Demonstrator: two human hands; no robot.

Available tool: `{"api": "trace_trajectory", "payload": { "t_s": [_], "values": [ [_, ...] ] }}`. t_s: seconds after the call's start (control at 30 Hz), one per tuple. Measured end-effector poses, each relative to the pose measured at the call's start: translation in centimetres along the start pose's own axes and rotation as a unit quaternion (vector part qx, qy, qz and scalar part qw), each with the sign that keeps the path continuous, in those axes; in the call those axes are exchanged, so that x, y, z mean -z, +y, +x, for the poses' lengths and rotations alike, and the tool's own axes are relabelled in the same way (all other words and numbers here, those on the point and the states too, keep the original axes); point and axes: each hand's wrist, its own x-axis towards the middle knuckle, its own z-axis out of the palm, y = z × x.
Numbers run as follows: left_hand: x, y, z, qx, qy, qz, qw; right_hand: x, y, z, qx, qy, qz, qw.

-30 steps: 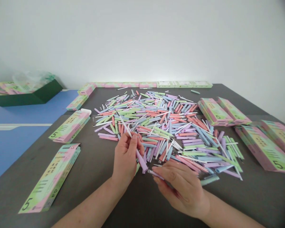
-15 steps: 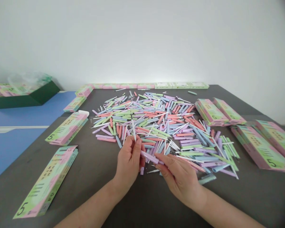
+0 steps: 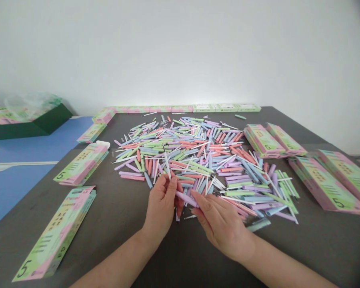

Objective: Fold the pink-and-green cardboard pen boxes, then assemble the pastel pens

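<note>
My left hand [image 3: 159, 205] is closed, with thumb and fingers pinching a thin white pen refill [image 3: 167, 163] that points up and away, its dark tip at the far end. My right hand [image 3: 223, 224] grips a light purple pen barrel [image 3: 186, 199] by its right end. The barrel's other end slants up to the left, close against my left fingers; whether they touch it I cannot tell. Just beyond both hands spreads a wide pile of loose pen parts [image 3: 180, 154] in purple, green, blue and coral, with white refills strewn among them.
On the left of the dark table [image 3: 114, 240] lie printed boxes, one with its end flap raised [image 3: 82, 164] and another nearer me [image 3: 55, 236]. Stacked boxes [image 3: 330, 184] stand at right. A row of boxes [image 3: 183, 109] lines the back edge. A dark green bin [image 3: 48, 124] sits far left.
The view has shifted slightly. Both hands keep their holds, and my right fingers are now a little farther along the purple barrel toward my left hand.
</note>
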Motion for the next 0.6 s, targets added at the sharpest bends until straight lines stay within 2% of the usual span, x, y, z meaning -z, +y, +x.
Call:
{"api": "trace_trajectory", "payload": {
  "t_s": [0.13,0.3,0.4,0.47,0.5,0.53,0.6],
  "values": [
    [-0.1,-0.4,0.0,0.026,-0.010,-0.042,0.999,-0.1,-0.2,0.2,-0.007,-0.020,-0.002,1.000],
    [-0.3,0.1,0.3,0.077,-0.011,-0.122,0.989,0.6,-0.1,0.3,-0.036,-0.036,0.046,0.998],
    [-0.1,0.5,0.8,0.108,-0.004,-0.166,0.980,2.3,1.8,0.6,-0.166,0.028,0.091,0.982],
    [0.0,0.5,1.1,0.110,-0.002,-0.178,0.978,3.8,3.9,0.9,-0.281,0.109,0.079,0.950],
    [0.1,0.5,1.2,0.107,-0.002,-0.181,0.978,4.5,5.1,1.0,-0.324,0.129,0.061,0.935],
    [0.2,0.4,1.2,0.104,-0.003,-0.182,0.978,5.0,6.1,1.2,-0.357,0.117,0.043,0.926],
    [0.2,0.3,1.2,0.101,-0.002,-0.179,0.979,5.7,7.7,1.3,-0.376,0.023,0.042,0.925]
  ]
}}
